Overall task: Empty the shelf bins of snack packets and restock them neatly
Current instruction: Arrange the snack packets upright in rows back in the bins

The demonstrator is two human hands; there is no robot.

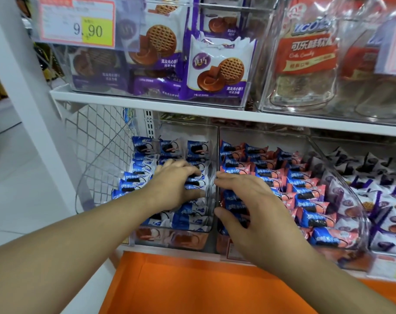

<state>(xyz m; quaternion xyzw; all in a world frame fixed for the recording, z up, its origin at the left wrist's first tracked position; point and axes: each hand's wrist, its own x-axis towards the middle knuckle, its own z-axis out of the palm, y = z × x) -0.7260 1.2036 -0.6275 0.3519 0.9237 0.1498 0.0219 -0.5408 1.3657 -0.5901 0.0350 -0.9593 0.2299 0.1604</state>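
On the lower shelf, a clear bin (147, 240) holds rows of blue-and-white snack packets (133, 177). My left hand (174, 186) lies on them near the bin's right wall, with its fingers curled over a few packets. The neighbouring clear bin (355, 189) is filled with pink-and-blue snack packets (305, 191). My right hand (249, 205) rests on these at the bin's left side. Its fingers are spread and lightly bent, and its thumb is near the wall between the two bins. What lies under either palm is hidden.
A third bin of purple-and-white packets (387, 200) stands at the right. The upper shelf (147, 104) carries clear bins of purple waffle-biscuit packs (217, 71) and cola candy bags (305, 55). A price tag (77, 21) hangs top left. An orange panel (192, 284) runs below and a wire mesh side (97, 143) stands to the left.
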